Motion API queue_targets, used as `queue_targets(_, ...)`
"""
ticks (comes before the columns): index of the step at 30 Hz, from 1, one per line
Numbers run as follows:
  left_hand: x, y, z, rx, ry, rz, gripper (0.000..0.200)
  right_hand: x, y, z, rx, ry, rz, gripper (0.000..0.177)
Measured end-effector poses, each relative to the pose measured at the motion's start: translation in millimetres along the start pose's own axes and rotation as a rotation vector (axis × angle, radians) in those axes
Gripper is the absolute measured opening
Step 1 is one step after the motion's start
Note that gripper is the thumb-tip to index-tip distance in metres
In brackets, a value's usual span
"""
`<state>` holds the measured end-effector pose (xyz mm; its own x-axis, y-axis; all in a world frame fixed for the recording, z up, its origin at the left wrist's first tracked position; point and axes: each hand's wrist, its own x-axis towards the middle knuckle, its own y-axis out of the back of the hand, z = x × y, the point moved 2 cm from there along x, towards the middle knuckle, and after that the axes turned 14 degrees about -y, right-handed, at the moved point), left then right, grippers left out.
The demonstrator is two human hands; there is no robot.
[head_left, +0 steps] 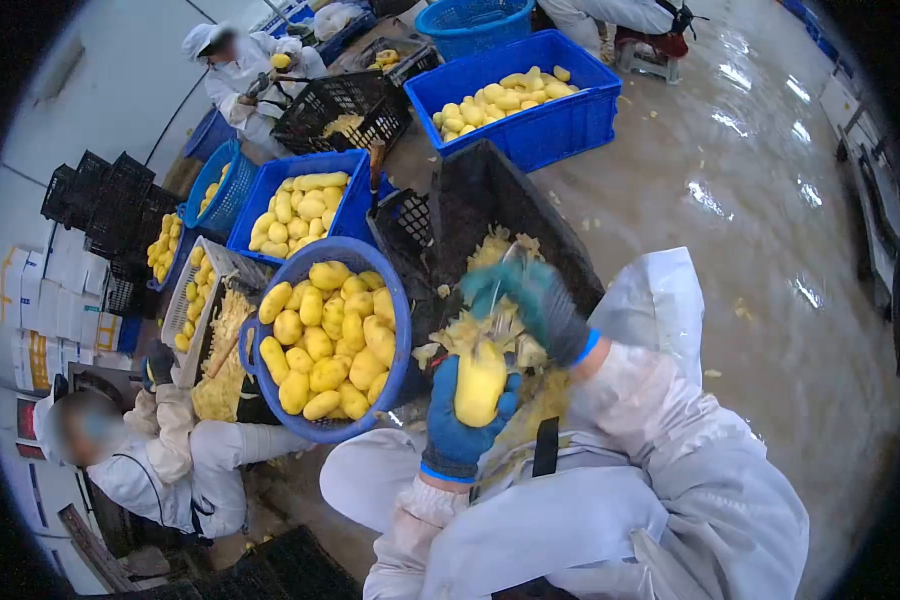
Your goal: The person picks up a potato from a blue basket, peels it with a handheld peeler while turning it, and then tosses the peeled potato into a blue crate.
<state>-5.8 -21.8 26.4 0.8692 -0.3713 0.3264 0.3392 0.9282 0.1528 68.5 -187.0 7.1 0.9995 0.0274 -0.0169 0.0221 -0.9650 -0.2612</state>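
The left hand (467, 418) is wrapping blue-gloved fingers around a smooth, elongated yellow potato (480, 383), keeping it above the lap, near a round blue plastic basket (404, 322). The teal-gloved right hand (532, 300) is blurring over thin, ragged peelings (465, 334); I cannot tell what its fingers are gripping. A dark, sloping-walled bin (562, 246) is holding scraps.

The floor (710, 230) is grey-brown and wet, with bright glare at the right. A blue crate (560, 125) stands on it, with pale scraps (742, 310) scattered beside and well apart. Near the crate, a low stool (652, 64) stands too.
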Motion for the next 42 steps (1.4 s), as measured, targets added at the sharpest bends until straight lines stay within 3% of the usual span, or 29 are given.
queue_targets(2, 1, 0, 9, -0.212, 0.152, 0.084, 0.045, 19, 37, -2, -0.372, 0.208, 0.269, 0.033)
queue_targets(3, 2, 1, 11, -0.259, 0.191, 0.109, 0.045, 19, 39, -3, 0.149, -0.036, 0.167, 0.034)
queue_targets(7, 5, 4, -1, -0.023, 0.136, -0.019, 0.048, -9, -9, -1, 0.118, -0.038, -0.039, 0.036)
queue_targets(9, -3, 6, -8, -0.199, 0.202, 0.045, 0.05, 8, 23, 21, 0.348, -0.184, 0.055, 0.036)
queue_targets(11, -6, 11, -18, -0.668, 0.308, 0.282, 0.047, 18, 37, 18, 0.424, -0.264, 0.134, 0.036)
queue_targets(14, -7, 20, -31, 0.091, -0.022, 0.115, 0.044, -3, -5, 7, 0.191, -0.03, -0.053, 0.035)
queue_targets(15, 3, 23, -17, 0.452, -0.322, -0.073, 0.044, -2, -8, 4, 0.269, -0.243, -0.075, 0.033)
queue_targets(18, 4, 26, 0, 0.093, -0.074, 0.103, 0.046, 24, 28, 23, 0.462, -0.267, 0.194, 0.032)
queue_targets(19, 3, 27, -5, 0.043, -0.104, 0.128, 0.047, 19, 26, 19, 0.522, -0.293, 0.135, 0.03)
queue_targets(21, -1, 27, -6, 0.189, -0.09, 0.113, 0.049, 6, 3, 38, 0.314, -0.182, 0.054, 0.03)
queue_targets(23, 4, 22, -2, 0.265, -0.139, 0.105, 0.053, 3, -9, 10, 0.17, -0.034, -0.059, 0.028)
queue_targets(26, 0, 24, 1, 0.116, -0.122, 0.133, 0.053, 32, 36, 56, 0.517, -0.245, 0.149, 0.032)
queue_targets(27, 0, 26, -3, 0.075, -0.117, 0.133, 0.052, 19, 25, 29, 0.546, -0.261, 0.094, 0.034)
queue_targets(30, 1, 29, -8, 0.26, -0.117, 0.12, 0.052, -9, -14, 0, 0.27, -0.093, -0.14, 0.035)
queue_targets(31, 2, 24, -3, 0.216, -0.111, 0.125, 0.053, -3, -11, 12, 0.39, -0.24, -0.125, 0.034)
queue_targets(34, -2, 27, -11, -0.132, -0.05, 0.213, 0.054, 12, 20, 29, -0.078, -0.011, 0.145, 0.029)
queue_targets(36, -3, 23, -8, -0.147, -0.012, 0.257, 0.055, 7, 13, 47, 0.198, -0.049, 0.045, 0.021)
queue_targets(37, -4, 24, -9, -0.173, 0.014, 0.256, 0.055, 0, -2, 51, 0.07, 0.099, 0.043, 0.021)
queue_targets(40, -5, 24, -20, -0.23, 0.046, 0.124, 0.049, 5, 2, 13, 0.207, -0.047, 0.029, 0.029)
queue_targets(42, -3, 19, -14, -1.055, 0.324, 0.177, 0.045, 23, 25, 35, 0.727, -0.293, 0.16, 0.035)
